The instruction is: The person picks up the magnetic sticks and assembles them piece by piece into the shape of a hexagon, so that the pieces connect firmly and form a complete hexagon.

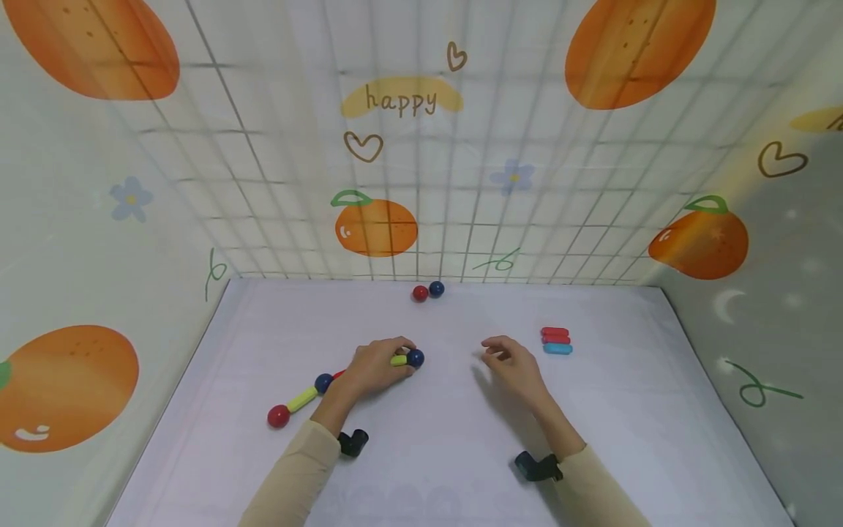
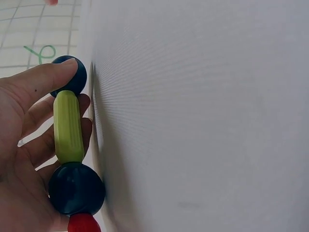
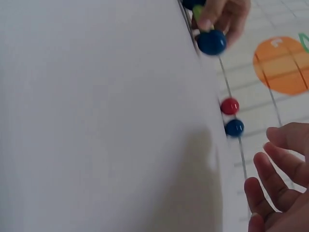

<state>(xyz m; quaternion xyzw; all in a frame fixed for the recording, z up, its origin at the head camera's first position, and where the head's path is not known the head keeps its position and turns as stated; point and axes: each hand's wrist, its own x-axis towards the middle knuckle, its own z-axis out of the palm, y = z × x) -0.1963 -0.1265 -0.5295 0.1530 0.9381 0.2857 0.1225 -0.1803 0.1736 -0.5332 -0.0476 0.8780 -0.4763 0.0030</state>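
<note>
A chain of magnetic balls and rods lies slantwise on the table's left half. It runs from a red ball (image 1: 279, 416) through a yellow-green rod (image 1: 302, 400), a dark blue ball (image 1: 324, 383) and a partly hidden red rod (image 1: 339, 374) under my left hand (image 1: 378, 369). In the left wrist view, that hand's thumb and fingers grip the chain's upper end, with the thumb on the end blue ball (image 2: 70, 77) and fingers behind another yellow-green rod (image 2: 68, 126). Hovering to the right, my right hand (image 1: 516, 369) holds nothing, its fingers loosely bent.
Near the back edge a loose red ball (image 1: 420, 293) sits beside a dark blue ball (image 1: 437, 289). Beyond my right hand, two red rods (image 1: 555, 336) and a light blue rod (image 1: 557, 349) lie side by side on the white table (image 1: 448, 439). Printed cloth walls enclose the back and sides.
</note>
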